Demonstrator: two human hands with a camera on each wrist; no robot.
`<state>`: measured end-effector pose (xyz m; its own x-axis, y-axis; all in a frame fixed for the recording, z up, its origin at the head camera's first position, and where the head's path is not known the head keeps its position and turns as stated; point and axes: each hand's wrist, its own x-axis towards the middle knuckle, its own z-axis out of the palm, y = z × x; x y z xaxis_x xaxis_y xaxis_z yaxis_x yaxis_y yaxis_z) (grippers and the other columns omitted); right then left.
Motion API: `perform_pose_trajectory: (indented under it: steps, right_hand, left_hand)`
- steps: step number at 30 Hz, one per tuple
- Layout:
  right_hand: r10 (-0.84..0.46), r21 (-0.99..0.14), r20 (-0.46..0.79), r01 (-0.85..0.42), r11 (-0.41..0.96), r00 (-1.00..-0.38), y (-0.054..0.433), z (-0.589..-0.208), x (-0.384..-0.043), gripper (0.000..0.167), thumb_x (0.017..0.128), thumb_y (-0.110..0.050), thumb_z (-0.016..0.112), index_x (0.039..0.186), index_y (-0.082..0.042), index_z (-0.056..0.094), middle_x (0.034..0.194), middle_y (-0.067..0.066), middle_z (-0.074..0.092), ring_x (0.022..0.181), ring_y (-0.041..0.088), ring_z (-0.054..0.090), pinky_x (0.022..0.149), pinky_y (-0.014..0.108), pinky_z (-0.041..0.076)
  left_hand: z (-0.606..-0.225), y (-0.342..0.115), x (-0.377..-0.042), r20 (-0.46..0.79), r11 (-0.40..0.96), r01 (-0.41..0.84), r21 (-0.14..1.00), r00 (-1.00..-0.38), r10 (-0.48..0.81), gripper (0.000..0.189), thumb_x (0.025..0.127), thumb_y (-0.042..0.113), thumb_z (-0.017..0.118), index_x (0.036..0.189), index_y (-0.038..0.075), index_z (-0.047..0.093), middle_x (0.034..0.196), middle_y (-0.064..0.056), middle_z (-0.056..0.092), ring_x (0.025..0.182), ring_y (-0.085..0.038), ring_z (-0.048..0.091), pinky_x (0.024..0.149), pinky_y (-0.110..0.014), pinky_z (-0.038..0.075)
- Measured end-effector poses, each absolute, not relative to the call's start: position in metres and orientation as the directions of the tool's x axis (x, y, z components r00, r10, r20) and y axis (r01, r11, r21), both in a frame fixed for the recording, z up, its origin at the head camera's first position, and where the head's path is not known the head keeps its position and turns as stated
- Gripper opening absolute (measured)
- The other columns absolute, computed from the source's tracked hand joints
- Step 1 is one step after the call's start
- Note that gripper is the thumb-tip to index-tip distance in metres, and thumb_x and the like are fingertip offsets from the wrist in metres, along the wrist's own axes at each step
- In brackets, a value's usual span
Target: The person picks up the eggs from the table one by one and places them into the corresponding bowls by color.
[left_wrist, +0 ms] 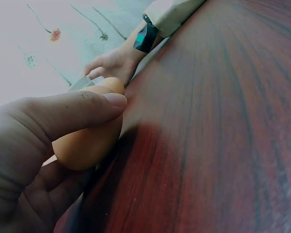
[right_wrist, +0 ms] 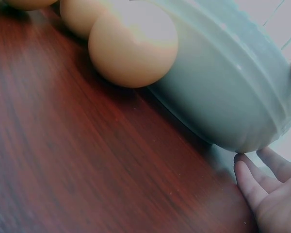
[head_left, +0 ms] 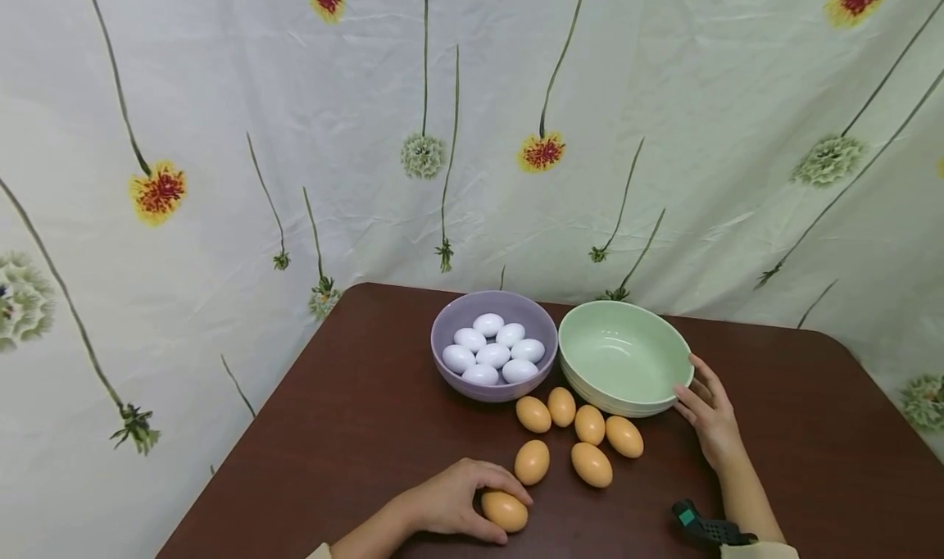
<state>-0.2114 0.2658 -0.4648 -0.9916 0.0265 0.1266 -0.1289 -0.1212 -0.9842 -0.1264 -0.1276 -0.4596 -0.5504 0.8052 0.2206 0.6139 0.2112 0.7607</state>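
Observation:
My left hand [head_left: 468,500] curls its thumb and fingers around a brown egg [head_left: 505,511] at the table's near side. In the left wrist view the thumb lies across that egg [left_wrist: 89,145]. At the right, my right hand [head_left: 710,415] touches the outer side of a green bowl [head_left: 623,354] near its rim, its fingers fairly straight. The right wrist view has its fingertips [right_wrist: 245,167] against the lower wall of the bowl [right_wrist: 218,92]. Several more brown eggs lie between the hands, one of them [head_left: 624,437] close to the green bowl, which holds nothing visible.
A purple bowl [head_left: 441,342] with several white eggs [head_left: 492,355] stands left of the green bowl, close beside it. Both are toward the back of the dark brown table [head_left: 354,403]. Behind hangs a flowered cloth [head_left: 501,215]. A dark band [head_left: 711,529] is on the right wrist.

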Motion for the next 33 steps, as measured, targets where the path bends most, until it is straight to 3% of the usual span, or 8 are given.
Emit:
perform_pose_trajectory:
  steps: [11,23,33]
  right_hand:
    - [0.028,-0.987,0.106,-0.108,-0.118,-0.994,0.265,-0.464,-0.213,0.058,0.099,-0.008,0.055,0.152,-0.018,0.030,0.137,0.009,0.030,0.108,0.001,0.051,0.083,0.015,0.048]
    - [0.034,-0.986,0.107,-0.110,-0.126,-0.994,0.266,-0.466,-0.212,0.059,0.099,-0.008,0.054,0.152,-0.017,0.030,0.134,0.003,0.033,0.108,0.000,0.052,0.083,0.016,0.048]
    - [0.030,-0.990,0.104,-0.106,-0.091,-0.994,0.266,-0.464,-0.212,0.061,0.100,-0.010,0.054,0.154,-0.016,0.026,0.141,0.010,0.028,0.110,0.001,0.050,0.084,0.015,0.047]
  left_hand:
    - [-0.451,-0.124,-0.130,0.239,0.224,0.637,0.738,-0.556,0.796,0.042,0.079,0.018,0.083,0.119,0.016,0.069,0.119,0.009,0.065,0.113,-0.003,0.056,0.096,-0.024,0.044]
    - [-0.439,-0.113,-0.143,0.265,0.215,0.682,0.699,-0.526,0.808,0.043,0.079,0.019,0.083,0.119,0.014,0.068,0.117,0.009,0.066,0.111,0.000,0.057,0.095,-0.022,0.044]
    - [-0.427,-0.106,-0.157,0.295,0.195,0.690,0.697,-0.524,0.799,0.044,0.079,0.019,0.083,0.120,0.012,0.068,0.114,0.008,0.066,0.107,-0.001,0.057,0.093,-0.022,0.045]
